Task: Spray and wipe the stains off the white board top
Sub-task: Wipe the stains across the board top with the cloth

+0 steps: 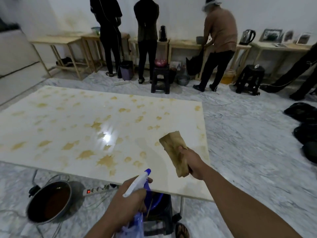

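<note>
On the floor, head view: white board top [103, 127] raised on legs, landmark for all entries.
Stains: yellow-brown blotches [106, 161] across most of the board.
Right hand [192, 163]: clamped on a folded, soiled cloth [175, 152] at the board's near right corner.
Left hand [127, 203]: clamped on a white-and-blue spray bottle [137, 183] at the board's near edge, nozzle toward the board.
Pan [49, 201]: on the floor, near side of the board, holding brown liquid.
</note>
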